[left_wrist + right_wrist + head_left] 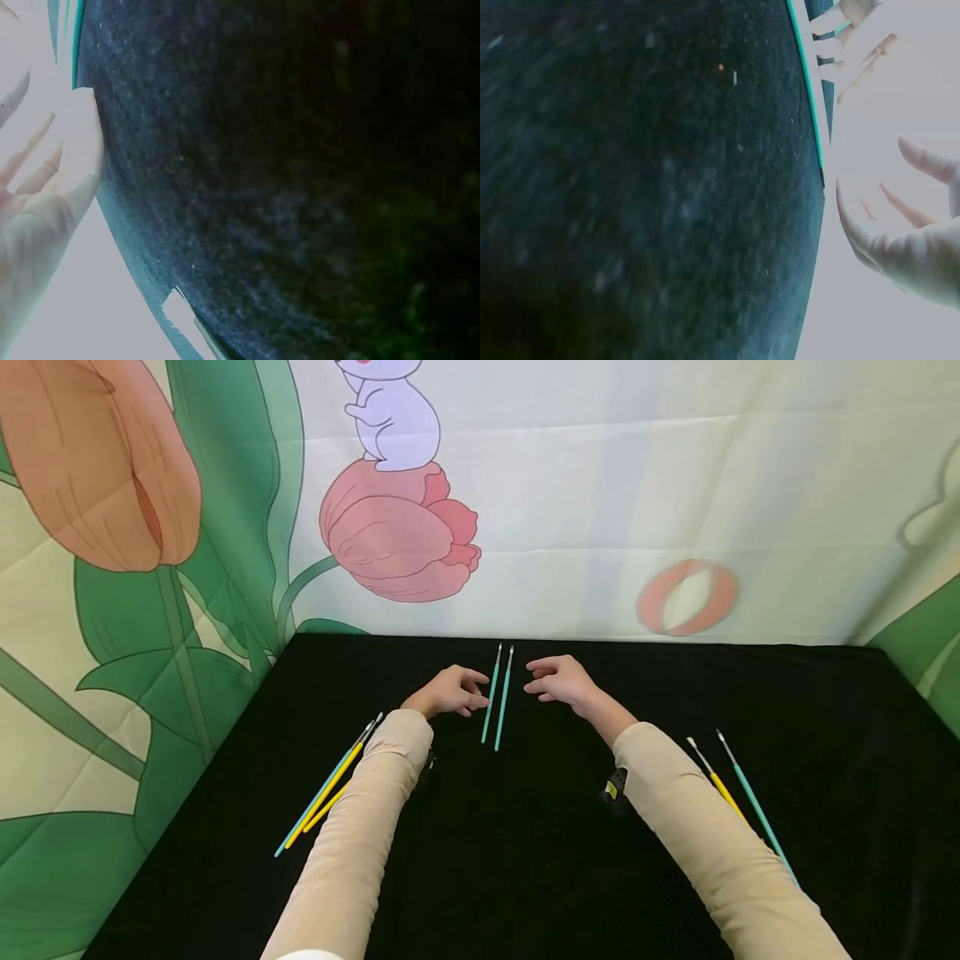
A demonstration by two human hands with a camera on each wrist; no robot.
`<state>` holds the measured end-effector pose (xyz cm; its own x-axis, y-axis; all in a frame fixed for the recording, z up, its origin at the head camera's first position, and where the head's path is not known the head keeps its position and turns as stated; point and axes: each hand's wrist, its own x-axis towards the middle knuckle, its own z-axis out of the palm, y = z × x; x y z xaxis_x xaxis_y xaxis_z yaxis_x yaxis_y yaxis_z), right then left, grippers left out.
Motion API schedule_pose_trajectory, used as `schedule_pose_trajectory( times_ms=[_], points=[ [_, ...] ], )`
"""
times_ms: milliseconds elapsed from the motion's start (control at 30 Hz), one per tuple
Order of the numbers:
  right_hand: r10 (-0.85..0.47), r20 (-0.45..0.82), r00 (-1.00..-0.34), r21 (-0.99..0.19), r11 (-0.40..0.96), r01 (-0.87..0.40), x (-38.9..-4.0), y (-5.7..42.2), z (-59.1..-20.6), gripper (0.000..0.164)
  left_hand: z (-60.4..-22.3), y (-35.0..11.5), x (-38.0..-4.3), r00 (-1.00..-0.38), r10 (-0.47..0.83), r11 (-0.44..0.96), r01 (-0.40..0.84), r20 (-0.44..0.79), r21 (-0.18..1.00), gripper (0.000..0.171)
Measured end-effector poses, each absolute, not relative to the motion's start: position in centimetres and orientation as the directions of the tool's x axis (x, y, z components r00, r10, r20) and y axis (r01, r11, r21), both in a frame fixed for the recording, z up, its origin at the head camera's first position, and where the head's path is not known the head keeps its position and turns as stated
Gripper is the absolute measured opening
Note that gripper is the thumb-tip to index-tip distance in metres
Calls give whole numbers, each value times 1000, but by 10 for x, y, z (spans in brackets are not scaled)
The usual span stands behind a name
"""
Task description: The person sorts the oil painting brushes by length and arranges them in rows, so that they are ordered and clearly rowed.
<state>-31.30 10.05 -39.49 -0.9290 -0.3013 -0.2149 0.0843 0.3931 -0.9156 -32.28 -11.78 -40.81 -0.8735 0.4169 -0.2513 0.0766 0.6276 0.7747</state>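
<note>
Two slim teal-handled tools with small silver tips lie side by side near the far middle of the black table, the left one (pixel 486 724) and the right one (pixel 503 703). My left hand (pixel 452 691) is beside the left tool, its loosely bent fingertips right at the handle. From the other side my right hand (pixel 562 682) reaches in, fingers spread and apart from the right tool, nothing in its grasp. In the left wrist view a teal handle (pixel 78 45) runs past the fingertips. The right wrist view shows a teal handle (pixel 808 79) with both hands beyond it.
On the left of the black table (pixel 525 860) lie a teal tool (pixel 313 802) and two yellow tools (pixel 324 796), partly behind the left sleeve. Beside the right sleeve are a yellow tool (pixel 726 792) and a teal one (pixel 765 822). A printed curtain (pixel 562 527) hangs behind.
</note>
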Motion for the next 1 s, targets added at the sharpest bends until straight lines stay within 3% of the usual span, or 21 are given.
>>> schedule_pose_trajectory(
  times_ms=[500,1000],
  points=[
    [-322,-170,-931,-903,429,16,-287,134,-381,50,-406,-122,-308,-884,430,560,101,-184,823,39],
    [-363,-112,-925,-890,451,-70,-258,158,-367,50,-396,-136,-288,-865,492,548,218,-100,808,36]
  ],
)
